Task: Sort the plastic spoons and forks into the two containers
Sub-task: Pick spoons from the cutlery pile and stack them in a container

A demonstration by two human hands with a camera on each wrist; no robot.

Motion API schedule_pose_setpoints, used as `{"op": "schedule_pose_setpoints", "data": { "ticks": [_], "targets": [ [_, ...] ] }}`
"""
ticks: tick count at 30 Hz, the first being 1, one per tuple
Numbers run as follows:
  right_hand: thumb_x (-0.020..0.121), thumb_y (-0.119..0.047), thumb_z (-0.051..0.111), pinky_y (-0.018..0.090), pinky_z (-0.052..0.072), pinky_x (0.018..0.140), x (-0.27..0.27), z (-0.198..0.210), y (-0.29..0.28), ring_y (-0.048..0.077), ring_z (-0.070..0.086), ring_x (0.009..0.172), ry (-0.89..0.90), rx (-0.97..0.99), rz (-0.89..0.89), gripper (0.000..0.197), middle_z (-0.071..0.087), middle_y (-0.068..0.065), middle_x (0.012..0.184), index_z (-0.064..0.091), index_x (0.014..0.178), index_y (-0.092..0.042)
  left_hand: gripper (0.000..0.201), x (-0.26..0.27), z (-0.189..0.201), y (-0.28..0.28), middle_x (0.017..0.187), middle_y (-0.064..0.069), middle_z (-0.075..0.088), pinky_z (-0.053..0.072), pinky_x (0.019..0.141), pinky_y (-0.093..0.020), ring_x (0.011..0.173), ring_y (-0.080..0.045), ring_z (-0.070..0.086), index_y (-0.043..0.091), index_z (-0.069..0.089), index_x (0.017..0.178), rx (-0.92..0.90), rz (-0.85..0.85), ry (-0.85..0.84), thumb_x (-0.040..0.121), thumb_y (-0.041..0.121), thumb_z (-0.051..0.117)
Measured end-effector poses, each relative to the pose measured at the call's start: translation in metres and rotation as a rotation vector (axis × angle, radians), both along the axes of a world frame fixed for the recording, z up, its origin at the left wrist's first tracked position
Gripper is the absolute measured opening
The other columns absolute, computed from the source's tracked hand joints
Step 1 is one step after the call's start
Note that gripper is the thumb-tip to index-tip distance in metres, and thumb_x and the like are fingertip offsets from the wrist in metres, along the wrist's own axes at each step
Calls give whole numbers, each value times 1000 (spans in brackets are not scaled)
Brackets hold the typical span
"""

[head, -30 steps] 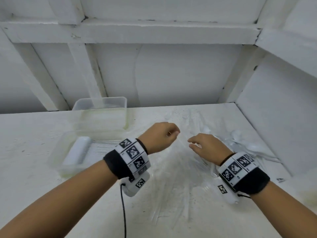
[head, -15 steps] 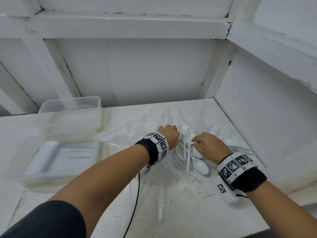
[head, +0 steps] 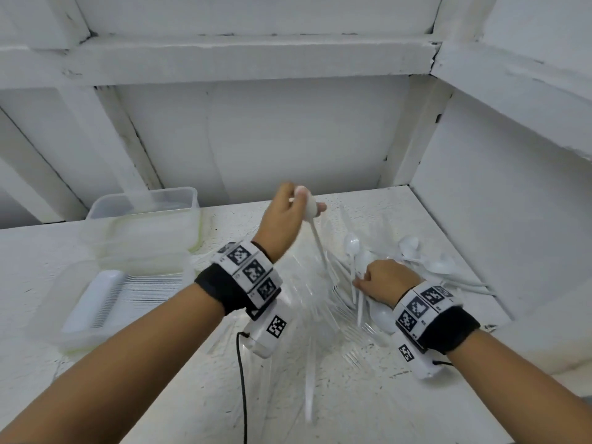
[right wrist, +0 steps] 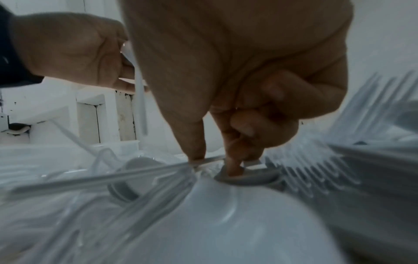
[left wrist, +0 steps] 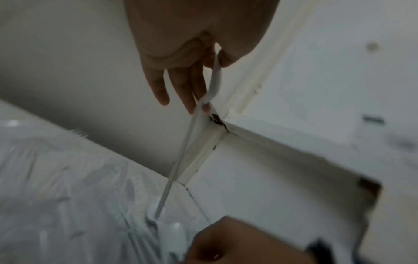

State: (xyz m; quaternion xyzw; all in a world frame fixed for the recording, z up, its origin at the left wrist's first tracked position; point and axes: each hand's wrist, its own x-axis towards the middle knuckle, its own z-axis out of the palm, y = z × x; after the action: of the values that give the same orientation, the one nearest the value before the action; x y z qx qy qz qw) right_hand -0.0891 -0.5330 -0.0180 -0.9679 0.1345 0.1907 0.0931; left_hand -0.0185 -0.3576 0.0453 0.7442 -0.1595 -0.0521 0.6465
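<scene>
Head view: a white table (head: 96,395) set in a white corner; two clear tubs at far left, the near tub (head: 80,302) holding a neat row of white cutlery, the far tub (head: 144,206) behind it and touching it; its contents cannot be made out
Pile: loose white spoons and clear forks (head: 349,318) spread across the table's middle and right, more spoons (head: 429,261) toward the right wall
Left hand: the left hand (head: 285,219) is raised above the pile, wrist bent, thumb and fingers pinching one spoon (head: 315,232) by its bowl, the handle hanging down toward the pile
Left wrist view only: the spoon (left wrist: 192,128) seen edge-on, three fingers (left wrist: 178,84) extended straight down beside it, the handle tip just above the pile, the right hand (left wrist: 237,243) low in the corner
Right hand: the right hand (head: 384,280) is low on the pile, knuckles up, fingers curled down into the cutlery
Right wrist view only: thumb and forefinger (right wrist: 194,139) pressed onto spoon handles (right wrist: 101,178), the other fingers tucked in; a large blurred spoon bowl (right wrist: 226,223) close below, fork tines (right wrist: 316,173) fanned at right, the left hand (right wrist: 74,50) with its spoon above at left
</scene>
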Motion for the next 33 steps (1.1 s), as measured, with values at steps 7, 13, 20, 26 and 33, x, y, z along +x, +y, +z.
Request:
{"op": "schedule_pose_setpoints", "data": {
  "ticks": [7,13,20,26,33],
  "targets": [
    [91,-27,46,26,33,53,-8,7,2,14,38,51,-56,233,-171,40,39,-1,53,35,54,-16,22,11,-13,18,76,-1,39,40,53,-25,56,-11,40,20,34,113,-178,110,427,100,38,34],
    [95,-18,39,30,47,54,-26,20,2,21,56,51,-172,458,-333,19,57,10,66,45,79,-9,26,6,-30,16,79,-4,48,44,50,-24,59,-14,49,24,35,122,-36,-10,405,99,11,35],
    [98,-22,37,30,37,72,-10,16,-4,25,49,81,-328,382,-422,16,52,7,83,44,106,-11,26,13,-47,-36,67,-1,50,35,50,-20,55,-11,45,12,52,71,808,-275,62,95,23,46],
    [94,-20,40,27,38,61,-2,13,-13,21,45,66,-408,460,-512,17,49,5,76,50,92,-7,17,10,-64,-76,64,0,42,38,53,-24,75,-22,51,10,46,89,1100,-428,-58,91,25,55],
    [93,-19,41,24,34,53,-3,7,-22,22,43,64,-386,455,-539,20,48,7,74,52,91,-3,18,7,-60,-82,71,-2,46,45,62,-26,74,-21,54,5,55,93,1198,-525,8,90,22,58]
  ]
}}
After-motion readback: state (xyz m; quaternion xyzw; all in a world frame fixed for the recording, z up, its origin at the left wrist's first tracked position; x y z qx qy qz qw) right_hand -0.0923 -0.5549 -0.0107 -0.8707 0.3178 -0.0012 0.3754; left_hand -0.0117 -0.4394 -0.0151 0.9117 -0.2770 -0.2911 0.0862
